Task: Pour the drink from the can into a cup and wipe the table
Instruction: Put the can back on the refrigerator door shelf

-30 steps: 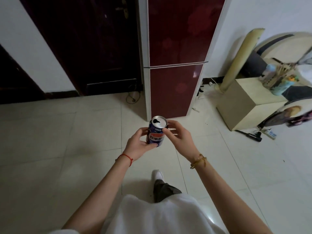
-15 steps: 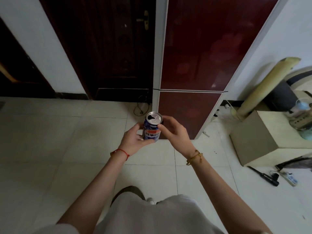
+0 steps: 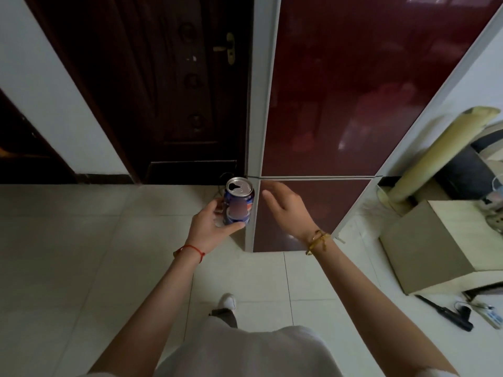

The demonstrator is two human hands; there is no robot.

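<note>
Both hands are raised in front of a dark red refrigerator (image 3: pixel 353 91). The left hand (image 3: pixel 209 224) grips an opened blue drink can (image 3: pixel 239 204) upright, thumb under it; its label is blurred. The right hand (image 3: pixel 285 208) hangs just beside the can with relaxed fingers, holding nothing. At the right edge a pale box (image 3: pixel 435 246) is cut off.

Pale tiled floor (image 3: pixel 81 254), dark wooden door (image 3: pixel 174 91), glossy maroon cabinet (image 3: pixel 353 91), white walls (image 3: pixel 54 91), beige box (image 3: pixel 435 246).
</note>
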